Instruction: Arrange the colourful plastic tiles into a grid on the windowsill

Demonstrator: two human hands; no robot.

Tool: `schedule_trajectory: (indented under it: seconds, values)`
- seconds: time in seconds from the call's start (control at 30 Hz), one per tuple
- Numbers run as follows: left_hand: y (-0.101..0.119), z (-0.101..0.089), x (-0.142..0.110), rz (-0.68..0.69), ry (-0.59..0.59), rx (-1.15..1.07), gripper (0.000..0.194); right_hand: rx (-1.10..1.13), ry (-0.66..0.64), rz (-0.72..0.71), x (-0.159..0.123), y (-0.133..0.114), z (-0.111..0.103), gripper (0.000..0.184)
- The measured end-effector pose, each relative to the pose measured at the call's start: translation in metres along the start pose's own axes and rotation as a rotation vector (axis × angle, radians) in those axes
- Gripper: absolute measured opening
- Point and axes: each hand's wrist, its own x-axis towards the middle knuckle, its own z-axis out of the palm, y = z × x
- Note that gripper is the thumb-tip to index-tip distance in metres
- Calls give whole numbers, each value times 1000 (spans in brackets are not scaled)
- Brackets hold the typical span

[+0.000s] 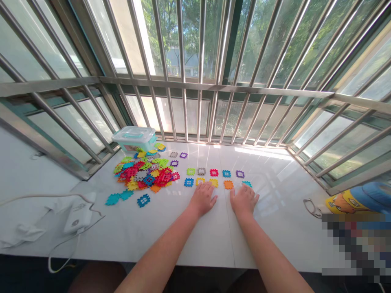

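Left hand (203,199) and right hand (243,199) lie flat on a white tabletop (275,211), fingers (206,188) spread wide and holding nothing, tips at the front row of plastic interlocking tiles (228,184); a heap of multicoloured tiles (143,173) lies left of that row.

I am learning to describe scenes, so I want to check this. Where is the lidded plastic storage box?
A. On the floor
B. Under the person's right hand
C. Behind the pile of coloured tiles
C. The lidded plastic storage box stands behind the pile of coloured interlocking tiles, near the window bars.
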Motion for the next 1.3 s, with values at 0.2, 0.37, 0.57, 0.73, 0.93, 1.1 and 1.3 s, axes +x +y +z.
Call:
schedule_trajectory:
  seconds: [0.2,0.37,0.57,0.73,0.93,1.1,1.3]
  values:
    - [2,-3,0,-10,-21,-9,45,-9,-32,-82,1,-2,-4,54]
    - [1,-3,0,-13,-19,-6,45,-14,-32,-137,1,-2,-8,49]
    - [2,-1,-1,-11,20,15,44,-16,25,-183,0,-1,-9,42]
    - [3,-4,-2,-29,87,83,30,-36,-110,-311,2,3,-7,36]
    - [11,-12,-14,-50,110,201,11,-98,-279,-304,5,3,-8,48]
    - [15,-30,-52,-98,110,190,8,-115,-305,-308,6,2,-9,47]
    - [-33,-77,-114,-275,138,249,14,-127,-317,-298,7,0,-13,48]
